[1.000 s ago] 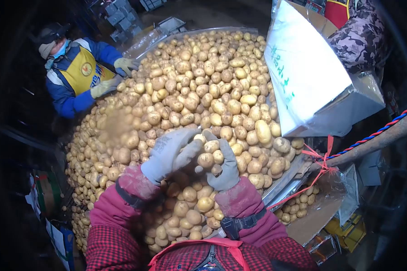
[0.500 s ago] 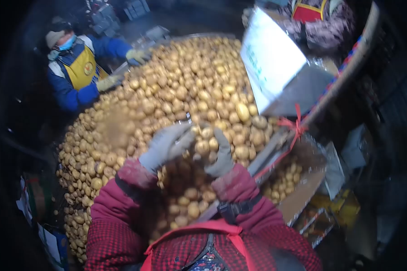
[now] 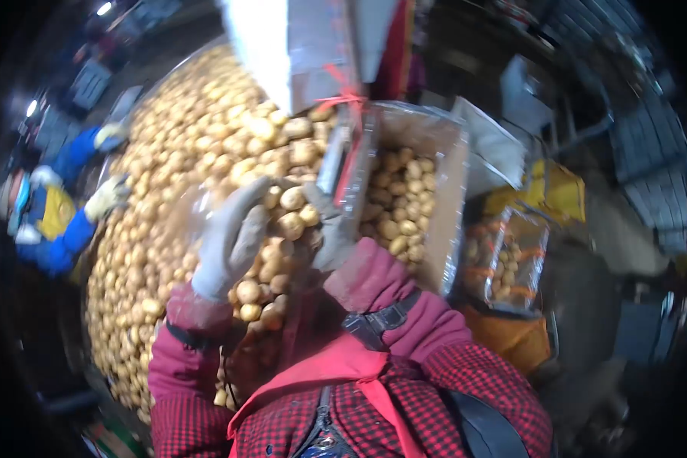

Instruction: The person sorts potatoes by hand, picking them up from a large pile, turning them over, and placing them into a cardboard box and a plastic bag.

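Potatoes (image 3: 291,224) held btwn L hand (image 3: 233,237) & R hand (image 3: 333,235), inside curled fingers (image 3: 249,230)

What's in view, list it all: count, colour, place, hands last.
Potatoes: too many to count, yellow-brown, heaped left and centre, more in carton and lined box
Carton: one, brown, right of heap
Lined box: one, silvery with orange, right of carton
White box: one, white, top
Tie: one, red, top centre
Co-worker: one clearly, blue and yellow, far left
Background: too blurred
Sleeves: two, maroon, below hands
Left hand: one, grey-gloved, centre-left
Right hand: one, grey-gloved, centre
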`<action>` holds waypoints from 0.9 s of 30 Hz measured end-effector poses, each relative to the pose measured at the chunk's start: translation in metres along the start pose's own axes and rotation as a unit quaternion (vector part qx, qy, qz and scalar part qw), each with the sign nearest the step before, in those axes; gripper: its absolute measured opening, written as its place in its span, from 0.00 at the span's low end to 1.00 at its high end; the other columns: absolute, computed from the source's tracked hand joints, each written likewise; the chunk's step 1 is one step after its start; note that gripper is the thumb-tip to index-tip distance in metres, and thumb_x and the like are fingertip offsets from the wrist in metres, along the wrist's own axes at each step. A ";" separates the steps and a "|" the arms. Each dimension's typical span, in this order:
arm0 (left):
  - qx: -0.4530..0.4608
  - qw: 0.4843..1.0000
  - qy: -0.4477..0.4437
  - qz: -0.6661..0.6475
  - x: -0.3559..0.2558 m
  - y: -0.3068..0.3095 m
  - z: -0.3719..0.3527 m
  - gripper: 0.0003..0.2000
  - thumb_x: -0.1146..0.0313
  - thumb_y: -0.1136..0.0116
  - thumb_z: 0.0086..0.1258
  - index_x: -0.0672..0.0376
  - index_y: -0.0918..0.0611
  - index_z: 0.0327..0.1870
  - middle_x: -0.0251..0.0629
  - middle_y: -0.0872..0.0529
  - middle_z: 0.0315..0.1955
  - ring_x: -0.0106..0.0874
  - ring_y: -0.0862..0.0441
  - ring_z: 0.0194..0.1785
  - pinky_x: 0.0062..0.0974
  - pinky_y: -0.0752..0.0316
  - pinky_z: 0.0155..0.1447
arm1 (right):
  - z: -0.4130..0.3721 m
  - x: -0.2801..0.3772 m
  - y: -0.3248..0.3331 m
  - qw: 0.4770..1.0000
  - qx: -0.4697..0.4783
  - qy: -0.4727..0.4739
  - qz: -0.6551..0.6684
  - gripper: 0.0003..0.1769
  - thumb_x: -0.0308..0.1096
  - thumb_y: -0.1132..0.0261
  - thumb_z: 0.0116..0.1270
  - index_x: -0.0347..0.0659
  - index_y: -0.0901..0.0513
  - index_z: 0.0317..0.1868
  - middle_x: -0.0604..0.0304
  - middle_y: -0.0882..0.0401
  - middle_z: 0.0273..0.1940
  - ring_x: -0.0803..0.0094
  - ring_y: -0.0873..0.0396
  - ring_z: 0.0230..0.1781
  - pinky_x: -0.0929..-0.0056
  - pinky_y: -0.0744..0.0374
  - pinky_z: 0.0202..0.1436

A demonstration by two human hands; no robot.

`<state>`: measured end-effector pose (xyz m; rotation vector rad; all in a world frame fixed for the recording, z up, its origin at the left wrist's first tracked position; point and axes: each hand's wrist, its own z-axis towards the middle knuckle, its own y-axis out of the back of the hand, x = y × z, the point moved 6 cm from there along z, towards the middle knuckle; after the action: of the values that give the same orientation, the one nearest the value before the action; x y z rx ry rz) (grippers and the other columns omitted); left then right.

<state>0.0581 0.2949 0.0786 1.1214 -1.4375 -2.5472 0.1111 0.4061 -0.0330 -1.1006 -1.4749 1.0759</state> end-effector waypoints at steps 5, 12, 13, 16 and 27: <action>-0.003 0.990 0.043 -0.136 0.002 -0.044 0.006 0.25 0.63 0.60 0.89 0.70 0.29 0.78 0.54 0.19 0.69 0.41 0.20 0.71 0.38 0.29 0.76 | -0.033 0.035 0.025 0.997 0.031 0.072 0.011 0.29 0.54 0.43 0.84 0.45 0.24 0.74 0.53 0.14 0.62 0.59 0.09 0.55 0.61 0.07 0.55; 0.110 0.992 -0.048 0.042 0.008 -0.117 0.005 0.29 0.60 0.46 0.82 0.70 0.30 0.78 0.59 0.24 0.73 0.51 0.26 0.76 0.45 0.35 0.80 | -0.112 0.092 0.071 0.984 -0.033 0.172 0.030 0.29 0.62 0.43 0.82 0.54 0.22 0.71 0.57 0.14 0.59 0.55 0.10 0.51 0.69 0.12 0.34; 0.137 0.984 -0.067 0.095 0.014 -0.133 0.001 0.31 0.61 0.41 0.76 0.69 0.28 0.75 0.63 0.25 0.71 0.57 0.30 0.77 0.49 0.38 0.81 | -0.124 0.105 0.080 0.982 -0.043 0.184 0.019 0.30 0.64 0.46 0.82 0.57 0.23 0.72 0.58 0.17 0.64 0.51 0.12 0.55 0.70 0.14 0.35; 0.179 0.953 -0.085 0.229 0.017 -0.163 -0.018 0.34 0.62 0.32 0.66 0.56 0.25 0.76 0.49 0.25 0.74 0.57 0.37 0.81 0.55 0.41 0.82 | -0.163 0.158 0.100 0.965 -0.031 0.260 -0.005 0.26 0.60 0.45 0.82 0.54 0.20 0.67 0.51 0.19 0.64 0.50 0.13 0.55 0.77 0.16 0.34; 0.171 0.966 -0.047 0.190 0.014 -0.159 -0.013 0.34 0.64 0.26 0.59 0.53 0.20 0.71 0.43 0.23 0.73 0.58 0.38 0.81 0.57 0.41 0.82 | -0.234 0.308 0.185 0.888 -0.173 0.424 -0.028 0.26 0.61 0.37 0.76 0.55 0.20 0.64 0.58 0.19 0.64 0.54 0.21 0.66 0.76 0.16 0.37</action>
<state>0.1067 0.3730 -0.0529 0.6631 -1.9495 -2.1660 0.3255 0.7664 -0.1218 -1.5071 -0.9694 0.1890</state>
